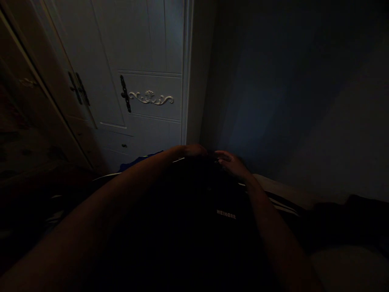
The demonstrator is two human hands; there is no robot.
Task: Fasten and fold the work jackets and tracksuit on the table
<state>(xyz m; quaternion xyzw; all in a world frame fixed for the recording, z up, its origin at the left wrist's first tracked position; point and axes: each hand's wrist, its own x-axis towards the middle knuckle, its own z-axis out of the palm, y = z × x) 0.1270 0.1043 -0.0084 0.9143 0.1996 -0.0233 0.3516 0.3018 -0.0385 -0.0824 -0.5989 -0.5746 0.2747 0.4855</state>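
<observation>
Very dim light hides much detail. A black garment with white stripes on its sleeves and the lettering WEINGRE [226,214] lies spread out in front of me. At its far edge, near the collar, is my left hand [196,150], bent inward, its fingertips lost in the dark. Just right of it, my right hand [232,163] rests at the same edge, fingers partly bent and slightly apart, touching or very near the cloth. Whether either hand grips the fabric cannot be made out.
A white wardrobe [146,134] with dark handles and a scroll ornament stands beyond, at the left. Blue cloth [133,163] lies beside my left forearm. A dark wall [258,101] rises at the right, with dark cloth [358,215] below it.
</observation>
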